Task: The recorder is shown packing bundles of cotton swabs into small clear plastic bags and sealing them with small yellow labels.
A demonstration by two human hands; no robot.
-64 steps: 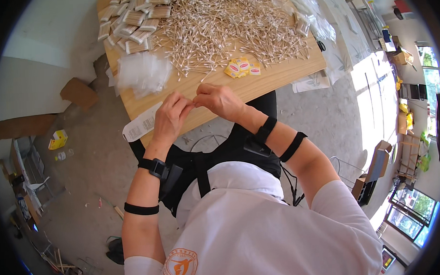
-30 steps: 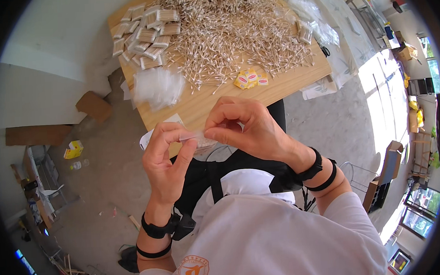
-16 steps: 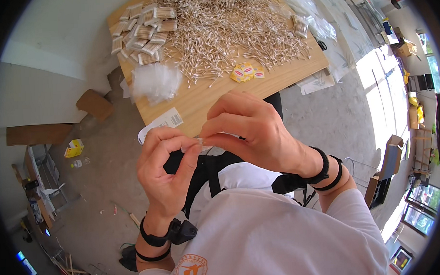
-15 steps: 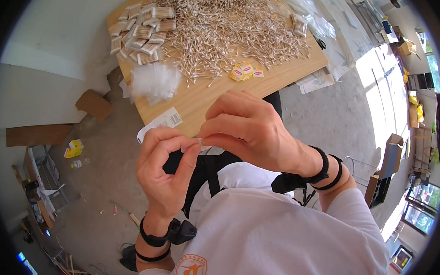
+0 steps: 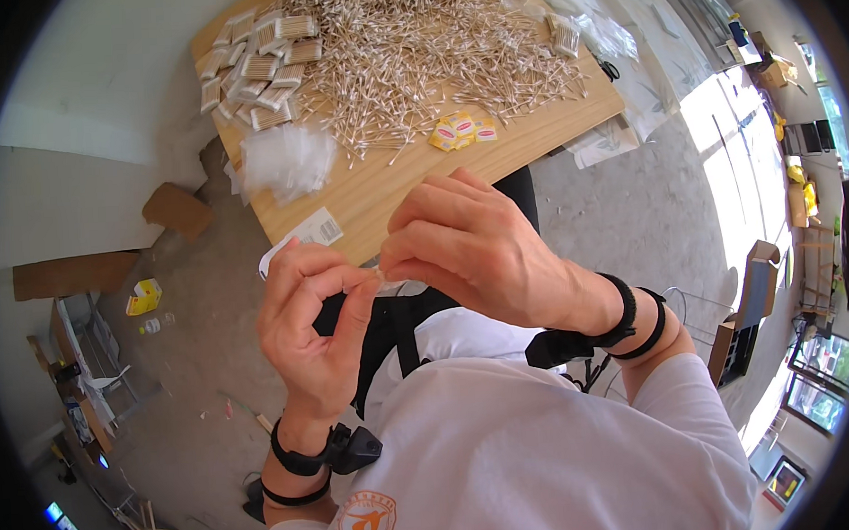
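Fingers point(image 5: 345, 278) of both our left hand point(image 5: 309, 336) and right hand point(image 5: 471, 253) are pinched shut on a tiny clear bag point(image 5: 384, 278) up above the bench point(image 5: 392, 176) edge (flimsy, slippery stuff, so we'd grip its rim).

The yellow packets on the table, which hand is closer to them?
Right. The right hand is raised just below the yellow packets in the picture; the left hand sits lower and further left. Neither touches them.

Lifted from wooden table point(image 5: 552, 141) edge to chest; left hand point(image 5: 314, 331), right hand point(image 5: 467, 254) now pinching small clear packet point(image 5: 380, 278).
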